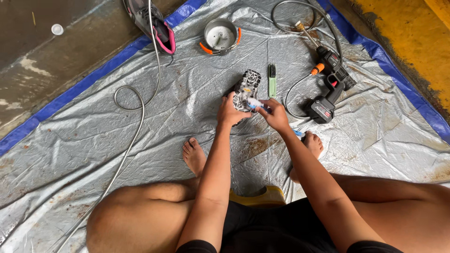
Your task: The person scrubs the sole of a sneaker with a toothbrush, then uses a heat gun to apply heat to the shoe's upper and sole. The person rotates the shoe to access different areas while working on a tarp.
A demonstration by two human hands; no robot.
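A big silver tarp (93, 154) w/ a blue edge covers the ground. A person sits low on a yellow stool (262, 197), knees wide, bare feet on the tarp.

A long grey hose (133, 126) snakes down the left side. On the right lies a black & red spray gun (330, 86) w/ an orange bit, and a 2nd hose loop (304, 14) goes up to the top. Its thin tube curls close to the hands, just beside the right one.

At the top left sits another shoe (152, 23), grey w/ pink inside. Next to it is a small metal pot (220, 36) w/ orange handles.

In the middle is the shoe (246, 89) being held. It is turned sole up. The sole is black w/ a white criss-cross pattern, and looks wet. It tilts up off the tarp, just in front of the person's feet.

The left hand (229, 112) grips the near end of the shoe, fingers wrapped round it. The right hand (274, 115) has its fingers pinched on a small brush (254, 104) w/ a blue & white head, touching the sole.

A green brush (272, 80) lies flat just right of the shoe, not touching it. A tiny white cap (57, 29) sits far off on the bare floor, top left.
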